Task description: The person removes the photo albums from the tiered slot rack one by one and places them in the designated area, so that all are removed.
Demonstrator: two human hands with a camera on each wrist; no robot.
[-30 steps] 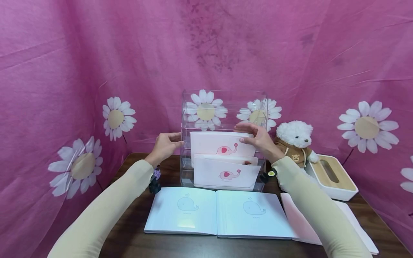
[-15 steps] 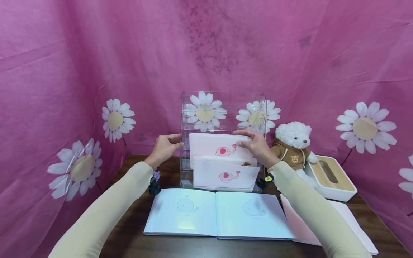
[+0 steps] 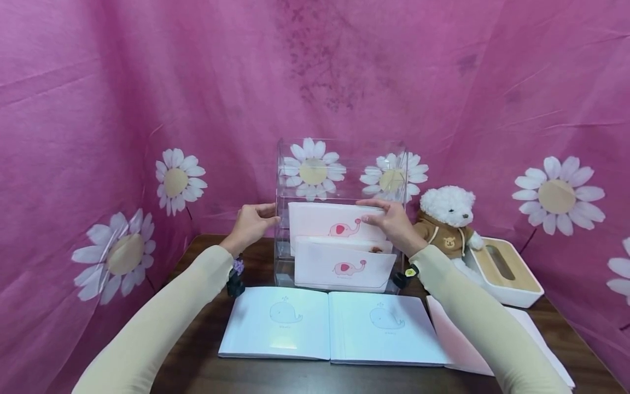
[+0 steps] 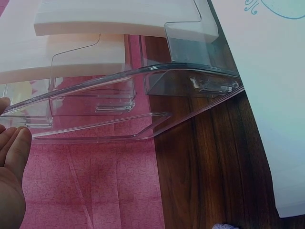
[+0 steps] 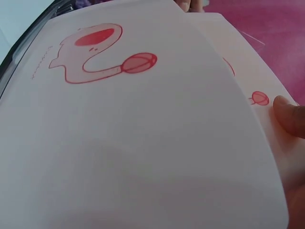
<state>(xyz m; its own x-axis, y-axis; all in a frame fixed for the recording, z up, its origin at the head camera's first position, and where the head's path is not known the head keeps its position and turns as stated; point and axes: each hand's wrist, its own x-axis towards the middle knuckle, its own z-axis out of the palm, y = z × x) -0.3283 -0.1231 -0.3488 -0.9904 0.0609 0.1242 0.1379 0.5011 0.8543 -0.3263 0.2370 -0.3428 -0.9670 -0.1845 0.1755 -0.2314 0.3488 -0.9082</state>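
Observation:
A clear tiered rack (image 4: 186,66) stands at the back of the table, seen in the head and left wrist views. My left hand (image 3: 249,225) pinches its left side edge between thumb and fingers. In the rack's lower tiers stand white booklets printed with a pink elephant: a rear booklet (image 3: 315,218) and a front booklet (image 3: 317,267). Another sheet or booklet with a brown print peeks out behind the front one. My right hand (image 3: 395,223) grips the rear booklet's upper right corner, thumb (image 5: 289,117) on its face; the fingers behind are partly hidden.
Two whale-print booklets, a left one (image 3: 261,334) and a right one (image 3: 413,345), lie flat before the rack. Pink booklets (image 3: 458,342) lie under my right forearm. A teddy bear (image 3: 445,208) and a tissue box (image 3: 524,298) stand at the right. A pink flowered curtain surrounds the table.
My right hand has shifted slightly left, its thumb coming lower onto the rear booklet's face. The left hand keeps its place on the rack's edge. The view has tilted a little.

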